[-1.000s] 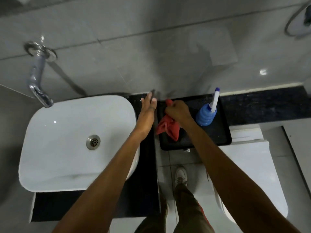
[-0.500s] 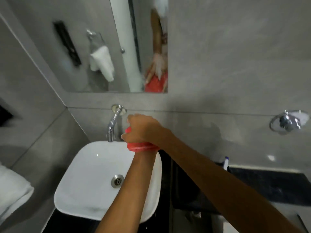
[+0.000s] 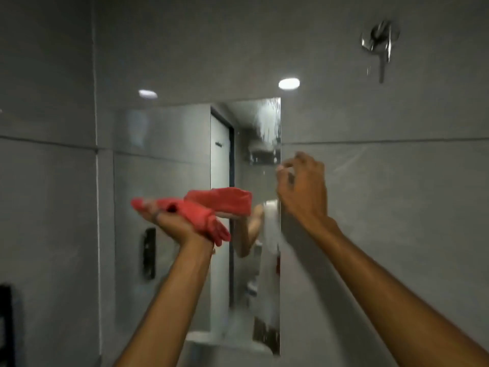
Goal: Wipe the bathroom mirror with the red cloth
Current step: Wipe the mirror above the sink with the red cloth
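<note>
Mirror (image 3: 169, 165) face unobstructed from 9 to 12 o'clock; red cloth (image 3: 201, 210) and both raised hands front its centre and right edge.

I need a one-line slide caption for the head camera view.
Left hand holds the red cloth before the mirror; right hand is raised, empty, at the mirror's right edge.
</note>
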Tool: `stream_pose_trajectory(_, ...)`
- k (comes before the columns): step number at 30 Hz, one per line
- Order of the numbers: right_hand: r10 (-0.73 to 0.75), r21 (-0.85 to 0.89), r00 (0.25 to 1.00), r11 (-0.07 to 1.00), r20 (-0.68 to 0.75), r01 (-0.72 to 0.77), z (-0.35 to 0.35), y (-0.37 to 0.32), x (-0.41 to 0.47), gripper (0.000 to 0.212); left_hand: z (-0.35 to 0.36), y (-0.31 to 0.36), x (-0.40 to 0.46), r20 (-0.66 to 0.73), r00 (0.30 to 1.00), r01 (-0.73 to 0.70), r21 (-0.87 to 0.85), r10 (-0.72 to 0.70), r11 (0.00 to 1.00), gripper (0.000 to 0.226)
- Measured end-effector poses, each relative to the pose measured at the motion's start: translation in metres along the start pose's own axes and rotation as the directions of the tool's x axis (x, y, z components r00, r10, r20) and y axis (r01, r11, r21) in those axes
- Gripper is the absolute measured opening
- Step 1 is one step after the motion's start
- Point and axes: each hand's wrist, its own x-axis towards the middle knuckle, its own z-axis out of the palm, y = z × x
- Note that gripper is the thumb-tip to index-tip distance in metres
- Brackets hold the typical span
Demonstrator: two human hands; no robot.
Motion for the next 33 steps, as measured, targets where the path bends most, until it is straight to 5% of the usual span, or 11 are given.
stream_pose_trajectory(1,-0.056,-0.047,0.995,0.998,-0.085,0.052,-0.008,0.004,0.030,0.031,0.024,0.006,0.013,0.018,0.972,-0.234,0.052,0.233,0.971,0.091)
stream_pose_trajectory(3,-0.155,-0.160,0.975,0.978,-0.159,0.130,-0.019,0.020,0.073,0.039,0.071,0.006,0.047,0.259,0.806,-0.590,0.412,0.532,0.694,0.078)
stream_pose_trajectory(6,-0.240,-0.294,0.955,0.938,-0.174,0.183,-0.022,0.043,0.109,0.041,0.124,-0.017,0.095,0.763,0.495,-0.826,0.562,0.415,-0.050,0.066)
stream_pose_trajectory(8,-0.272,-0.357,0.947,0.913,-0.173,0.197,-0.015,0.053,0.113,0.043,0.133,-0.034,0.108,0.808,0.446,-0.778,0.563,0.385,-0.280,0.069)
stream_pose_trajectory(12,-0.327,-0.420,0.926,0.879,-0.189,0.225,-0.008,0.058,0.115,0.039,0.170,-0.031,0.101,0.822,0.401,-0.759,0.545,0.404,-0.357,0.074)
stream_pose_trajectory(16,-0.345,-0.413,0.918,0.878,-0.196,0.241,-0.005,0.062,0.113,0.037,0.202,-0.037,0.084,0.856,0.396,-0.802,0.499,0.334,-0.329,0.072)
stream_pose_trajectory(21,-0.363,-0.393,0.911,0.881,-0.198,0.265,-0.006,0.063,0.105,0.037,0.159,-0.070,0.062,0.907,0.316,-0.921,0.364,0.278,-0.138,0.064)
stream_pose_trajectory(23,-0.389,-0.396,0.904,0.869,-0.176,0.297,-0.008,0.066,0.097,0.037,0.129,-0.078,0.064,0.917,0.268,-0.913,0.340,0.294,-0.227,0.065)
stream_pose_trajectory(26,-0.411,-0.398,0.900,0.857,-0.148,0.326,-0.013,0.072,0.084,0.038,0.110,-0.073,0.074,0.908,0.288,-0.877,0.377,0.304,-0.298,0.067)
stream_pose_trajectory(33,-0.405,-0.459,0.906,0.832,-0.119,0.312,-0.012,0.073,0.082,0.046,0.180,-0.057,0.083,0.894,0.322,-0.808,0.432,0.312,-0.402,0.068)
